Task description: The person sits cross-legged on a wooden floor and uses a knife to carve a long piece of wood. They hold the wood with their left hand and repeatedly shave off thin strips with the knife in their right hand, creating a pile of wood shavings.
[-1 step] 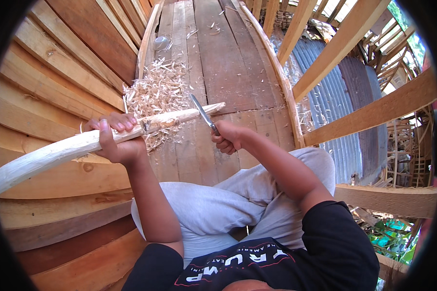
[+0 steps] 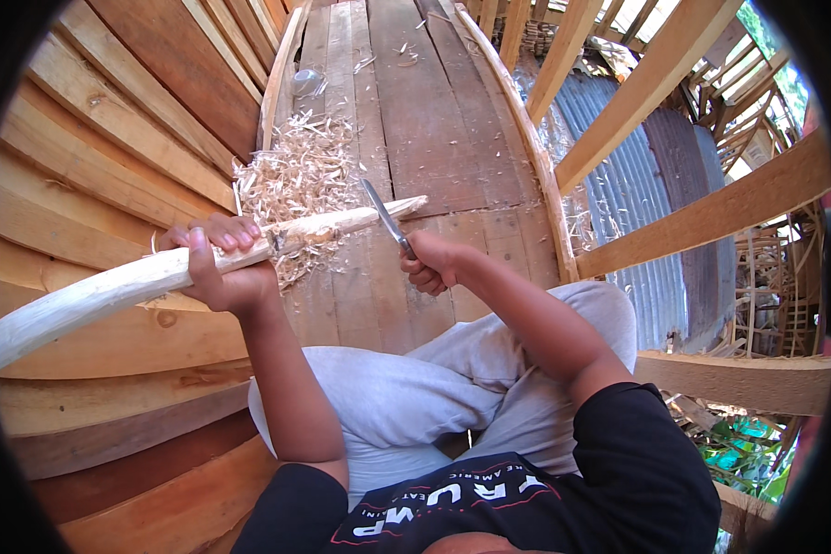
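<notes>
Left hand [image 2: 222, 268] gripping pale peeled stick [image 2: 138, 282], right hand [image 2: 431, 263] (steel knife [image 2: 385, 218])

— What is underfoot there?
— A floor of worn, grey-brown wooden planks [image 2: 434, 120], running lengthwise.
— Anything lying on it?
— A heap of pale, curly wood shavings [image 2: 291, 175] by the left wall, with a few loose chips [image 2: 406, 51] scattered farther up.

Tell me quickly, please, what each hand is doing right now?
Left hand: closed around the pale wooden pole.
Right hand: closed on the knife.
</notes>
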A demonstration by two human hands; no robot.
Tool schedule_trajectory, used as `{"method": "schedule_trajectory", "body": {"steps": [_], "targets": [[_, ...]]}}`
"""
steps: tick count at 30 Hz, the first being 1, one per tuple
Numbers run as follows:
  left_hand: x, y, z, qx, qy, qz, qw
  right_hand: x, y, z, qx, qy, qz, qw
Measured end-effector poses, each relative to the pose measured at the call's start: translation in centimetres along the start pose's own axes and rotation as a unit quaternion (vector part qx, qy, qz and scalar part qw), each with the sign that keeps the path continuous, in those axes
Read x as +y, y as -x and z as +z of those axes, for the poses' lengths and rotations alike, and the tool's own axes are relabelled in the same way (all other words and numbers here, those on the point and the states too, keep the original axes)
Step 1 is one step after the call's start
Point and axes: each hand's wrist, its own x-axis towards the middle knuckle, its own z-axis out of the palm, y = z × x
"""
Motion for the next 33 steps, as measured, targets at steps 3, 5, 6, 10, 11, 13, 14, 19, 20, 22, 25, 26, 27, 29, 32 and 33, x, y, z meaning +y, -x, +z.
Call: {"method": "schedule_trajectory", "body": {"steps": [3, 5, 6, 10, 11, 13, 14, 19, 20, 22, 25, 26, 27, 29, 32, 33], "targets": [[0.1, 0.0, 0.0, 0.002, -0.008, -0.011, 1.000, 0.5, -0.4, 0.2, 0.058, 0.008, -0.019, 0.998], [0.1, 0.0, 0.1, 0.016, -0.022, -0.017, 0.999, 0.8, -1.1, -0.6, 0.099, 0.018, -0.037, 0.994], [0.0, 0.0, 0.2, 0.028, -0.031, -0.017, 0.999, 1.0, -1.4, -1.1, 0.120, 0.023, -0.047, 0.991], [0.0, -0.2, 0.3, 0.040, -0.023, -0.003, 0.999, 0.9, -2.5, 0.6, 0.451, 0.278, -0.254, 0.809], [0.2, -0.1, -0.4, 0.013, -0.020, 0.015, 1.000, -0.3, -0.6, 2.3, 0.415, 0.298, -0.287, 0.810], [-0.1, 0.2, -0.4, -0.044, 0.004, 0.041, 0.998, -1.0, 1.1, 2.5, 0.389, 0.320, -0.341, 0.794], [-0.2, 0.3, -0.2, -0.060, 0.007, 0.047, 0.997, -1.1, 1.3, 2.1, 0.392, 0.325, -0.364, 0.780], [-1.5, 0.9, 0.2, -0.154, 0.014, 0.015, 0.988, -1.7, 0.8, -1.1, 0.445, 0.295, -0.270, 0.801], [-1.8, 0.9, 0.6, -0.173, 0.013, 0.002, 0.985, -1.8, 0.5, -1.5, 0.458, 0.294, -0.253, 0.800], [-1.4, 1.0, 1.4, -0.165, -0.021, -0.029, 0.986, -2.1, 0.4, -0.9, 0.472, 0.322, -0.247, 0.783], [-1.0, 0.9, 1.3, -0.152, -0.026, -0.042, 0.987, -3.2, 2.7, 3.2, 0.480, 0.383, -0.259, 0.745], [-1.4, 1.0, 0.6, -0.157, 0.004, -0.036, 0.987, -3.4, 3.0, 3.6, 0.485, 0.389, -0.251, 0.742], [-1.6, 1.2, 0.1, -0.163, 0.034, -0.031, 0.986, -3.5, 3.1, 3.7, 0.490, 0.394, -0.244, 0.739], [-1.6, 1.6, 0.8, -0.176, 0.081, -0.016, 0.981, -3.2, 2.5, 1.9, 0.511, 0.351, -0.224, 0.752], [-2.4, 2.3, 0.9, -0.126, 0.094, -0.015, 0.987, -3.0, 3.5, 3.0, 0.522, 0.357, -0.215, 0.744], [-2.3, 2.1, 0.8, -0.133, 0.076, -0.010, 0.988, -3.0, 3.8, 3.6, 0.522, 0.372, -0.215, 0.737]]}}
